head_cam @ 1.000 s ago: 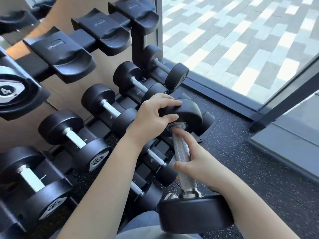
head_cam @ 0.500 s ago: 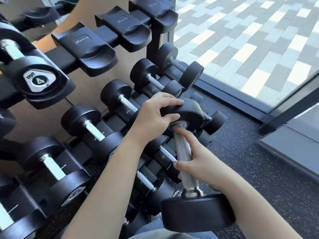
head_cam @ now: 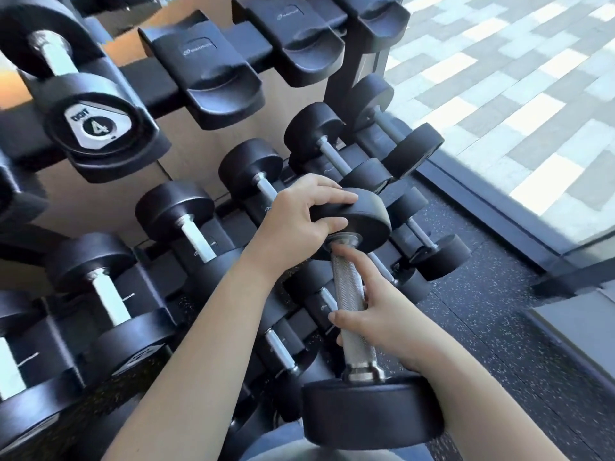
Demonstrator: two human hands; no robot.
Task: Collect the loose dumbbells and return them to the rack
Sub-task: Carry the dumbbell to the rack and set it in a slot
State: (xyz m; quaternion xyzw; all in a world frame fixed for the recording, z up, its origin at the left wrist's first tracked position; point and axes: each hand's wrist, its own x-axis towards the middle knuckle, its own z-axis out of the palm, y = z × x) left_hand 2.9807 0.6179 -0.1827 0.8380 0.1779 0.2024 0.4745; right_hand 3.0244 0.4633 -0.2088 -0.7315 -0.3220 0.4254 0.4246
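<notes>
Left grip: our left hand [head_cam: 293,221] curls over the upper head of the dumbbell [head_cam: 347,287], thumb underneath.
Right grip: our right hand [head_cam: 382,314] wraps the knurled handle, forefinger stretched toward the collar.
Dumbbell: near upright, off the rack [head_cam: 352,71], in front of its lower tiers.
Change: both holds match a second ago; our view has swung, bringing the empty cradles [head_cam: 206,71] nearer.
Meaning: we judge racking not yet done, with free cradles above.
</notes>
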